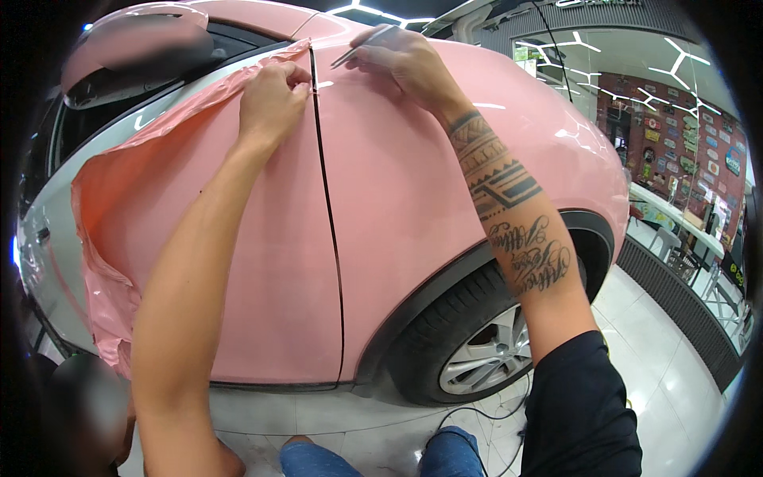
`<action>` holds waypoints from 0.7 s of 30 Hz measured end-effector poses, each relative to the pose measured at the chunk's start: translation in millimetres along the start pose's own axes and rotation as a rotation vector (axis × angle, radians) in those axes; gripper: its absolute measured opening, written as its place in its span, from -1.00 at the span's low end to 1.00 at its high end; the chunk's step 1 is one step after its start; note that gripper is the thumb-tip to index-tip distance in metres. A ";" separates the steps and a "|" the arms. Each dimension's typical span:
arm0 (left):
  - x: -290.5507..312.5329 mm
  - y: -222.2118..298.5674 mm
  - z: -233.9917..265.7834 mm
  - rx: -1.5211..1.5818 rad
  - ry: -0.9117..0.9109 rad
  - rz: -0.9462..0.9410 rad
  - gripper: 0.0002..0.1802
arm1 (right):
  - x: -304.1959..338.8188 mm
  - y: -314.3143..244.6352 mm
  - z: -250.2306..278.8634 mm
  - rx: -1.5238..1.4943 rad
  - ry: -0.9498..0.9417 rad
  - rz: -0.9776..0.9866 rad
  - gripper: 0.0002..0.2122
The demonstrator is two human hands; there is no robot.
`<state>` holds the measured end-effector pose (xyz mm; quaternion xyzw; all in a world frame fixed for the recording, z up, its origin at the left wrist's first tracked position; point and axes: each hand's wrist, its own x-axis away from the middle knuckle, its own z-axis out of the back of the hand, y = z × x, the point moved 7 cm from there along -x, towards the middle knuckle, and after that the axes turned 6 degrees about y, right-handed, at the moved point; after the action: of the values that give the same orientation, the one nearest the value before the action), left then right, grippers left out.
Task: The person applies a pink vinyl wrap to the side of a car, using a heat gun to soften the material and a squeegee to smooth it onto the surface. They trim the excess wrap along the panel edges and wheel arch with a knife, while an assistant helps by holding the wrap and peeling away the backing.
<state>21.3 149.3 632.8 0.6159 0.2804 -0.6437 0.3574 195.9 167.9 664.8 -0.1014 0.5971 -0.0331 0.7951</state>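
A car's side is covered with glossy pink vinyl film (270, 318), which wraps the door and the fender. Along the left its loose edge is peeled and crumpled, baring the silver-white door paint (63, 219). My left hand (274, 99) is closed, pinching the film near the top of the dark door gap (324, 183). To the right of the gap, over the upper fender, my right hand (401, 67) grips a slim silver craft knife (346, 57). The knife points down and left toward the gap; whether its tip touches the film cannot be made out.
Below the right forearm is a wheel (477, 358) under a black arch trim. A pink side mirror (135, 56) juts out at the upper left. Another person (83, 413) is at the lower left. A dark cable (477, 411) lies on the tiled floor near my knees.
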 end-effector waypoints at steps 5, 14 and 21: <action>18.4 -8.1 3.2 0.010 0.280 0.043 -0.80 | -27.3 -6.2 -22.7 0.071 -0.291 -0.009 -0.87; 15.3 -30.6 17.0 0.527 0.468 0.371 -0.77 | -106.4 27.2 -36.5 -0.108 -0.529 -0.244 -0.90; 64.0 -58.8 22.0 0.634 0.023 1.224 -0.91 | -113.8 97.5 -25.3 -0.428 -0.301 -0.768 -0.86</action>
<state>-38.2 158.8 566.5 0.7450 -0.3158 -0.3704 0.4562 132.6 279.8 745.7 -0.4805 0.3876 -0.1861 0.7644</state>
